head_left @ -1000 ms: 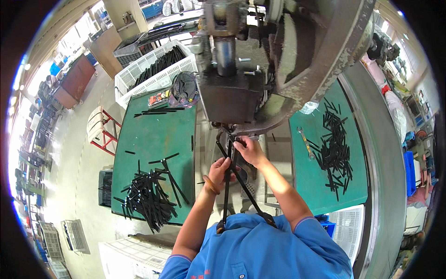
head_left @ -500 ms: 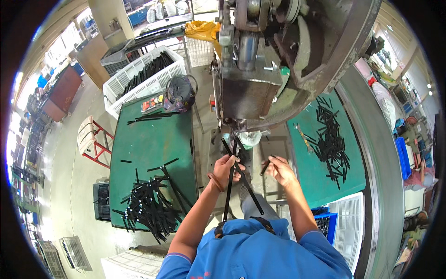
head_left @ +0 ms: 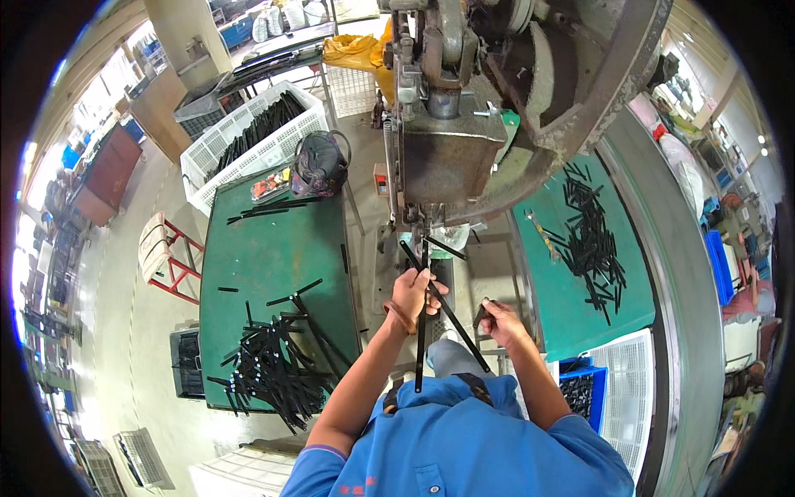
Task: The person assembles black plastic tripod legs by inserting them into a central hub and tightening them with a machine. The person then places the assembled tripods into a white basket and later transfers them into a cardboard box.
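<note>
While the left hand point(head_left: 411, 291) stays closed around two long black strips point(head_left: 424, 311) crossed beneath the press head point(head_left: 443, 157), the right hand point(head_left: 499, 321) has drawn back from the die and now pinches a small dark piece point(head_left: 481, 312). The strips appear seated, with that hand clear. More strips point(head_left: 269, 369) lie heaped on the green tabletop point(head_left: 273, 248).

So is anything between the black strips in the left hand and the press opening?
Nothing visible does. The left hand holds the black strips with their upper ends already at the gap under the press. The right hand is off to the side.
</note>
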`<state>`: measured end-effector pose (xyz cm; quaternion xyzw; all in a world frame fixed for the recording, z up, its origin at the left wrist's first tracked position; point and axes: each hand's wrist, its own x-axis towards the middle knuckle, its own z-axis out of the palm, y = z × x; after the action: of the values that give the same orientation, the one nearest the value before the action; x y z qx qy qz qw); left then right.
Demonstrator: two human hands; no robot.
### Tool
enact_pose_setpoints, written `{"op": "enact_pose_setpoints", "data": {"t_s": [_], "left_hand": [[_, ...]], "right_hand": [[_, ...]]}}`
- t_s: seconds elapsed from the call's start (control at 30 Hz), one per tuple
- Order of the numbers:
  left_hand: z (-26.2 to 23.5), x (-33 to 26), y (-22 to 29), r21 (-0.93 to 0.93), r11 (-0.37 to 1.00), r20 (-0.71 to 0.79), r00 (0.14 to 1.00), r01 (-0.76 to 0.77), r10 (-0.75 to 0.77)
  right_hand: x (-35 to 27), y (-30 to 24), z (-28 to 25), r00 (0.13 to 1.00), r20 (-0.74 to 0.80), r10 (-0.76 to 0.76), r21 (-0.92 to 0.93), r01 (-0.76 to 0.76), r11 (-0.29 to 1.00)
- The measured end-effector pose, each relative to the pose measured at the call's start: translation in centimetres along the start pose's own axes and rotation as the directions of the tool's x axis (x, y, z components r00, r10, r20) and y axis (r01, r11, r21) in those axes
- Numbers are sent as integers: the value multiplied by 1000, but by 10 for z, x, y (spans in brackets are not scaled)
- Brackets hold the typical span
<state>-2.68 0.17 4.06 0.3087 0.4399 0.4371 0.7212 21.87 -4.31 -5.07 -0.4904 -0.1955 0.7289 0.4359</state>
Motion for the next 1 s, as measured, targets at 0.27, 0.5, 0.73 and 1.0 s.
{"op": "enact_pose_setpoints", "data": {"t_s": [0.27, 0.5, 0.73, 1.0], "left_hand": [[11, -5, 9, 41, 996, -63, 995, -74, 76], [-8, -37, 15, -99, 980, -114, 980, -171, 160], [-88, -85, -4, -72, 942, -464, 847, -328, 260], [-97, -108, -29, -135, 898, -530, 796, -419, 292]], "right_hand": [[-23, -11, 8, 998, -32, -54, 27, 55, 998], [4, -54, 65, 947, 165, -274, -342, 316, 885], [57, -92, 155, 888, 321, -330, -495, 454, 741], [60, -85, 167, 944, 234, -231, -381, 308, 872]]}}
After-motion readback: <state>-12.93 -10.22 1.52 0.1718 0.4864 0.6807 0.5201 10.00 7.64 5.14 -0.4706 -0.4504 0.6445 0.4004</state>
